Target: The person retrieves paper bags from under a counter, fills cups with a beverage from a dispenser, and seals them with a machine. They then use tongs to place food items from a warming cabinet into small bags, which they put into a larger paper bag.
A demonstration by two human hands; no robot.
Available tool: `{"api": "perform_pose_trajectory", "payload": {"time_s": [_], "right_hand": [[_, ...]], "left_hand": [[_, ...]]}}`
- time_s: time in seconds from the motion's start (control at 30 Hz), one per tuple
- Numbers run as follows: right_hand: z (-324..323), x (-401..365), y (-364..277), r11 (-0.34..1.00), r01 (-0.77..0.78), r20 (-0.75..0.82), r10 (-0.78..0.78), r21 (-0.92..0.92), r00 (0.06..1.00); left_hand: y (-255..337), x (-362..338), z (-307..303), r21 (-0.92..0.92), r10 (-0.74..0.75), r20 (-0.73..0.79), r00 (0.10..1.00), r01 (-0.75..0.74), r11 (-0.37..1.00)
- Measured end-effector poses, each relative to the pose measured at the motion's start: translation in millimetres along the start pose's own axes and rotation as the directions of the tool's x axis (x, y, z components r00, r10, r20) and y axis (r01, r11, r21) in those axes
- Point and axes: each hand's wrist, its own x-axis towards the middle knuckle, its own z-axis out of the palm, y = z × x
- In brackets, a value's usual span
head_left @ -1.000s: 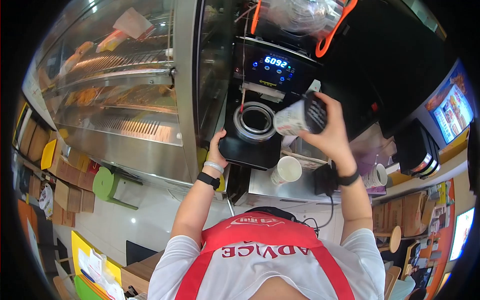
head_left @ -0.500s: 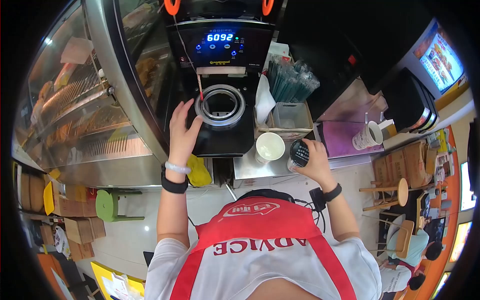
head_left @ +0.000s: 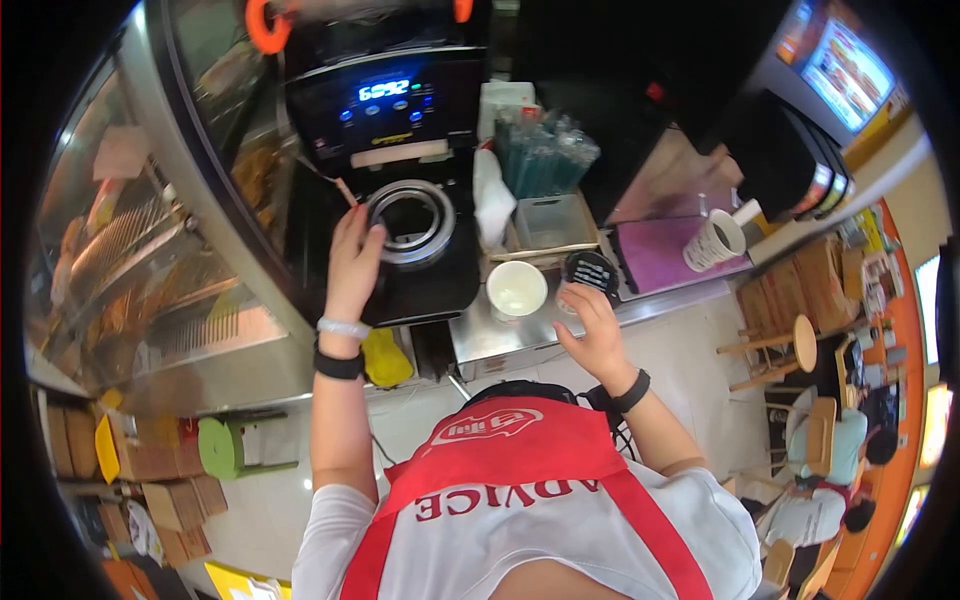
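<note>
Beside the metal ring (head_left: pixel 443 232) of a black machine with a lit display (head_left: pixel 383 92) is my left hand (head_left: pixel 353 262), its fingers loosely spread near the ring's left edge and holding nothing. My right hand (head_left: pixel 592 335) is open, thumb apart from the fingers, just below a cup with a dark printed top (head_left: pixel 590 272). Its fingertips overlap the front of that cup; whether they touch it I cannot tell. An uncovered white cup (head_left: pixel 517 290) with pale contents stands to the left of the dark-topped one, on the metal counter.
Wrapped green straws (head_left: pixel 545 158) stand behind a clear bin (head_left: pixel 548 222). A printed cup (head_left: pixel 714 240) is on a purple surface (head_left: pixel 655 262) at the right. A glass food case (head_left: pixel 150 230) borders the left. Yellow cloth (head_left: pixel 386 357) hangs below the machine. Two people sit at the far right.
My right hand has let go of the dark-topped cup and drawn back toward me. My left hand remains beside the ring. The camera view has shifted and tilted.
</note>
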Motion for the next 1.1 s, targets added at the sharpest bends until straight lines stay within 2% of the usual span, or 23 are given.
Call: {"api": "perform_pose_trajectory", "payload": {"time_s": [0.07,0.1,0.13,0.17,0.2,0.23,0.27,0.3,0.37,0.53,0.6,0.63,0.73,0.83,0.9,0.93,1.0,1.1], "right_hand": [[-7.5,-9.8,11.2,0.999,0.014,-0.146,-0.021,-0.051,0.989],[-12.9,-12.3,17.2,0.992,0.006,-0.302,-0.044,-0.126,0.952],[-21.5,-14.3,24.0,0.988,-0.018,-0.323,-0.033,-0.155,0.946],[-33.2,-16.1,32.3,0.974,-0.158,-0.480,0.060,-0.166,0.875],[-44.7,-17.7,42.2,0.946,-0.288,-0.625,0.136,-0.150,0.769],[-53.8,-19.7,59.5,0.926,-0.374,-0.696,0.240,-0.044,0.677],[-61.8,-21.8,81.3,0.896,-0.439,-0.748,0.339,0.071,0.571],[-70.3,-23.5,103.2,0.891,-0.450,-0.762,0.335,0.065,0.554],[-84.0,-25.6,143.5,0.784,-0.565,-0.729,0.542,0.258,0.419],[-101.6,-16.5,195.5,0.739,-0.582,-0.634,0.636,0.339,0.439],[-104.4,-10.5,201.2,0.789,-0.486,-0.624,0.604,0.377,0.496],[-105.2,-9.4,203.8,0.769,-0.404,-0.569,0.638,0.495,0.519],[-107.2,-4.5,208.2,0.787,-0.439,-0.555,0.617,0.434,0.558],[-107.5,-6.9,218.8,0.826,-0.400,-0.580,0.564,0.397,0.588],[-107.3,-7.3,221.5,0.836,-0.397,-0.594,0.548,0.378,0.588],[-108.0,-8.0,223.4,0.823,-0.416,-0.582,0.568,0.388,0.582],[-110.4,-10.6,224.3,0.807,-0.434,-0.566,0.590,0.400,0.575],[-117.5,-12.3,216.3,0.835,-0.383,-0.575,0.549,0.394,0.607]], "left_hand": [[10.2,-7.1,-8.0,-0.005,0.008,-0.042,0.999,-0.008,1.000],[10.2,-10.0,-10.6,0.021,-0.003,-0.072,0.997,0.004,1.000],[9.1,-14.5,-12.4,-0.032,-0.038,-0.082,0.996,0.036,0.999],[8.4,-20.6,-14.1,-0.055,-0.094,-0.078,0.992,0.090,0.994],[-0.2,-27.6,-14.2,-0.198,-0.193,-0.055,0.980,0.179,0.964],[1.2,-34.3,-16.1,-0.230,-0.233,-0.043,0.972,0.217,0.949],[-1.6,-40.9,-17.8,-0.332,-0.287,-0.005,0.958,0.269,0.904],[7.2,-47.3,-19.2,-0.398,-0.331,0.003,0.944,0.305,0.866],[12.4,-62.4,-21.3,-0.462,-0.368,0.024,0.929,0.337,0.821],[5.6,-108.2,-15.7,-0.467,-0.403,-0.014,0.915,0.350,0.812],[16.5,-120.8,-12.0,-0.477,-0.434,-0.049,0.900,0.360,0.802],[12.4,-128.8,-8.5,-0.493,-0.463,-0.052,0.885,0.380,0.783],[8.5,-140.7,8.4,-0.497,-0.516,-0.078,0.853,0.415,0.762],[27.6,-140.1,29.2,-0.567,-0.555,-0.124,0.823,0.400,0.720],[36.8,-133.8,41.9,-0.709,-0.665,-0.103,0.740,0.414,0.571],[38.8,-131.2,45.6,-0.707,-0.662,-0.108,0.742,0.410,0.576],[39.3,-126.7,50.8,-0.839,-0.692,0.090,0.716,0.429,0.334],[42.8,-123.2,63.6,-0.840,-0.680,0.070,0.730,0.410,0.354]]}}
